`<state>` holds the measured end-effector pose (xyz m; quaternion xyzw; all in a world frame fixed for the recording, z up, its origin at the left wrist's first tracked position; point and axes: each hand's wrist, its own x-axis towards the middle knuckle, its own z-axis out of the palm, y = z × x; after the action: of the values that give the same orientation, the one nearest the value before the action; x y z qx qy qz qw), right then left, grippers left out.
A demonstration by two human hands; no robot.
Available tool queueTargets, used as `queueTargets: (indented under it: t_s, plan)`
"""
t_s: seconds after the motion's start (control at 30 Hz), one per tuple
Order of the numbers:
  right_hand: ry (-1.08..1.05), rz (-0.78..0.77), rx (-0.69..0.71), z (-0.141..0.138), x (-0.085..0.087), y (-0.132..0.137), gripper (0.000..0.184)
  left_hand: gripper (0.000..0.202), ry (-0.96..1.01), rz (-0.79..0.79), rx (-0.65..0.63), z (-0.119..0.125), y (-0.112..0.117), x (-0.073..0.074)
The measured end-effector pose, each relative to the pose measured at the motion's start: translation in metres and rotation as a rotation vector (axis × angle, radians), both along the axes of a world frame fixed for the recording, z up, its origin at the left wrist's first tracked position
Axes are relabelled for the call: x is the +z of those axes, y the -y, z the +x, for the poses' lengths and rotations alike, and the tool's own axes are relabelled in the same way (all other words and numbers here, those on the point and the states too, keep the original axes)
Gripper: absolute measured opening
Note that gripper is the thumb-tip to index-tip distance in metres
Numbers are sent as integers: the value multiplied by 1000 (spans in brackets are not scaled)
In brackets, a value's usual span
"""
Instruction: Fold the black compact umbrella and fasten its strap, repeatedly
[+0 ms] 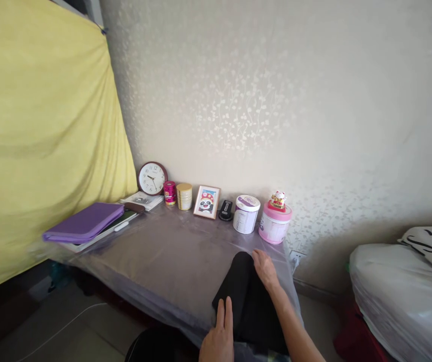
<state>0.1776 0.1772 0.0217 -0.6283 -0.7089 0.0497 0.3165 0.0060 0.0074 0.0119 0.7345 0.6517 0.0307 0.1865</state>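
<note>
A black cloth point(246, 296) lies on the near right part of a table point(163, 251) covered with clear plastic. My left hand point(219, 334) rests flat on the cloth's near edge, fingers stretched out together. My right hand point(265, 267) lies on the cloth's far right corner, fingers bent down over its edge. Whether those fingers pinch the cloth is hard to tell.
Along the wall stand a round clock point(151, 178), a small pink tin point(170, 192), a beige jar point(184, 196), a framed panda picture point(207, 202), a black gadget point(225, 210), a white tub point(246, 214) and a pink tub point(275, 223) topped by a cat figure. A purple folder point(86, 222) lies left. A yellow sheet point(38, 136) hangs left; bagged bedding point(404, 296) sits right.
</note>
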Motion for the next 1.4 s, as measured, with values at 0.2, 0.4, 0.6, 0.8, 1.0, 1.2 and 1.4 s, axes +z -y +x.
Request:
queueTargets:
  t_s: [0.2, 0.4, 0.6, 0.8, 1.0, 1.2, 1.4]
  plan:
    - [-98, -4, -184, 61, -1, 66, 36, 78, 23, -14, -5, -2, 9, 19]
    - [-275, -221, -156, 54, -2, 111, 36, 80, 3, -2, -17, 0, 12, 20]
    - [-285, -191, -178, 31, 3, 118, 38, 80, 18, -4, -10, -1, 14, 27]
    - [-350, -147, -36, 11, 19, 107, 35, 78, 40, -16, -15, -2, 13, 30]
    - [-474, -145, 69, -31, 34, 88, 35, 77, 41, -13, 1, 0, 11, 24]
    - [-476, -200, 81, -61, 19, 67, 32, 78, 3, -5, -8, 0, 9, 23]
    - [-352, -241, 69, -72, 12, 58, 27, 72, -1, -9, -14, -2, 6, 18]
